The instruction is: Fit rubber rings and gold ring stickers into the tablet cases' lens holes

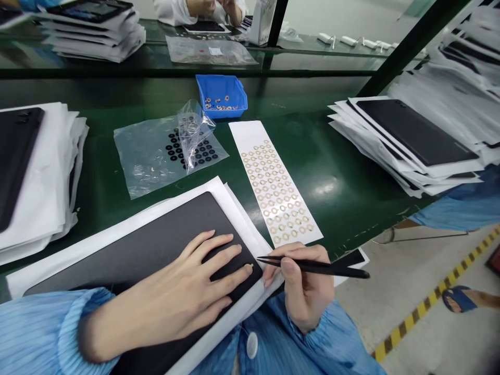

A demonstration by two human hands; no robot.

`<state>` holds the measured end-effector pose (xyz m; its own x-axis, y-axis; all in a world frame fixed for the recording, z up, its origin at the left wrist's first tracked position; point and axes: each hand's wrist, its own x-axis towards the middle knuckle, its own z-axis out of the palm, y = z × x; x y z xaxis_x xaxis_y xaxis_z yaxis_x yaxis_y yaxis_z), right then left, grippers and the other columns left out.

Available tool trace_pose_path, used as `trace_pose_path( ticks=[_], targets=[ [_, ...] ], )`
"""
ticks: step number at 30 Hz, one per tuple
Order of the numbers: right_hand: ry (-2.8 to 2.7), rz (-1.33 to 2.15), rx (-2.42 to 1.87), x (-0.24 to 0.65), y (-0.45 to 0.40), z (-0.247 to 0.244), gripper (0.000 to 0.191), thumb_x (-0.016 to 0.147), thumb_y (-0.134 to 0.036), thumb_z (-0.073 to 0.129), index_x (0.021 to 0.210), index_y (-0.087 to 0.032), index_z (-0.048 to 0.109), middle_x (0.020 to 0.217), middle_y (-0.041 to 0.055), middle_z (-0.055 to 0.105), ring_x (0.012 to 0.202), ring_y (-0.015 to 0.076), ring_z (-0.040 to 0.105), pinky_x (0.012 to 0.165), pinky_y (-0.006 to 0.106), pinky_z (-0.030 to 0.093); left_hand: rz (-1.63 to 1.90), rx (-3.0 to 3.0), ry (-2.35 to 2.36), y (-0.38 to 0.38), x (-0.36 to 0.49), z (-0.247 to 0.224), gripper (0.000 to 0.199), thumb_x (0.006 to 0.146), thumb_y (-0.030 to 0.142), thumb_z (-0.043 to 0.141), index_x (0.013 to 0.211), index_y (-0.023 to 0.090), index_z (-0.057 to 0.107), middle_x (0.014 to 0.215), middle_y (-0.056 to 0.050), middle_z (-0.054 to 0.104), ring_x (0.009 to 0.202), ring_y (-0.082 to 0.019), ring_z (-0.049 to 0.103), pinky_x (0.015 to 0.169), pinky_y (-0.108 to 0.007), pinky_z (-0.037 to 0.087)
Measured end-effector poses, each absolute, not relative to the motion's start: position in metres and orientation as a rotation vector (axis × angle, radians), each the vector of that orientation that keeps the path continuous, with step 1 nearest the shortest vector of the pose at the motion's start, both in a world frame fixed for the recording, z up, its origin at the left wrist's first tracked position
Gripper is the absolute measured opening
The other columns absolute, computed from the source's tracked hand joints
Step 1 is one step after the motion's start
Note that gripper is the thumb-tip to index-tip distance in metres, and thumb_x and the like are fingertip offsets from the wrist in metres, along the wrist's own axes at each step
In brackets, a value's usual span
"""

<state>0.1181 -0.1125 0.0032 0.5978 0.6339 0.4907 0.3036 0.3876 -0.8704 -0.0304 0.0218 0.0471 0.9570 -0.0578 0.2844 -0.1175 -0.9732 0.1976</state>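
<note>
My left hand lies flat, fingers spread, on a dark flat panel. Under the panel are white sheets. Black tweezers are gripped in my right hand, their tips pointing left over the panel's right corner. A white sheet of ring-shaped stickers lies just beyond my right hand. Past the panel, a clear plastic bag holds several black rings. Behind it stands a blue bin with small ring-shaped pieces inside.
Stacks of dark panels between white sheets stand at left and right. A green frame post slants at upper right. Across the bench, another person's hands are at work. The bench's edge is at right, with floor beyond.
</note>
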Motion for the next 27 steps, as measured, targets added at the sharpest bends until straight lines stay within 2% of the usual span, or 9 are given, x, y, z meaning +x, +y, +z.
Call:
trace_pose_path(
  ticks=[8, 14, 17, 24, 27],
  targets=[
    [-1.002, 0.308, -1.201, 0.12, -0.118, -0.002, 0.006, 0.097, -0.018, 0.047, 0.1, -0.02, 0.051, 0.084, 0.0036, 0.06, 0.051, 0.0102, 0.06, 0.044, 0.024, 0.053, 0.454, 2.863, -0.024, 0.016, -0.029, 0.041, 0.032, 0.098, 0.024, 0.036, 0.117, 0.021, 0.062, 0.113, -0.01, 0.062, 0.111, -0.029, 0.054, 0.095, -0.049, 0.045],
    [-1.072, 0.235, -1.263, 0.121, -0.119, -0.002, 0.003, 0.096, -0.022, 0.048, 0.096, -0.021, 0.051, 0.076, 0.0036, 0.059, 0.062, 0.0144, 0.064, 0.044, 0.022, 0.051, 0.398, 2.902, -0.082, 0.018, -0.03, 0.045, 0.032, 0.097, 0.021, 0.039, 0.121, 0.02, 0.06, 0.115, -0.011, 0.062, 0.111, -0.029, 0.054, 0.094, -0.049, 0.045],
    [-1.099, 0.215, -1.296, 0.121, -0.119, -0.004, 0.002, 0.095, -0.022, 0.05, 0.096, -0.021, 0.051, 0.076, 0.0045, 0.06, 0.066, 0.017, 0.066, 0.047, 0.025, 0.052, 0.428, 2.873, -0.05, 0.017, -0.031, 0.044, 0.03, 0.097, 0.02, 0.039, 0.116, 0.018, 0.062, 0.111, -0.012, 0.062, 0.11, -0.029, 0.054, 0.095, -0.049, 0.044],
    [-1.118, 0.204, -1.269, 0.123, -0.123, -0.011, 0.006, 0.091, -0.018, 0.056, 0.095, -0.021, 0.054, 0.077, 0.0044, 0.065, 0.061, 0.0169, 0.066, 0.049, 0.027, 0.053, 0.491, 2.831, -0.101, 0.016, -0.033, 0.042, 0.029, 0.097, 0.018, 0.039, 0.113, 0.015, 0.063, 0.106, -0.008, 0.064, 0.11, -0.025, 0.054, 0.104, -0.047, 0.038],
    [-1.118, 0.249, -1.216, 0.122, -0.123, -0.009, 0.003, 0.092, -0.022, 0.057, 0.093, -0.02, 0.054, 0.075, 0.0044, 0.065, 0.056, 0.016, 0.065, 0.048, 0.027, 0.053, 0.508, 2.823, -0.087, 0.016, -0.033, 0.043, 0.028, 0.098, 0.019, 0.039, 0.109, 0.014, 0.064, 0.104, -0.008, 0.065, 0.11, -0.024, 0.055, 0.105, -0.046, 0.039]
  ],
)
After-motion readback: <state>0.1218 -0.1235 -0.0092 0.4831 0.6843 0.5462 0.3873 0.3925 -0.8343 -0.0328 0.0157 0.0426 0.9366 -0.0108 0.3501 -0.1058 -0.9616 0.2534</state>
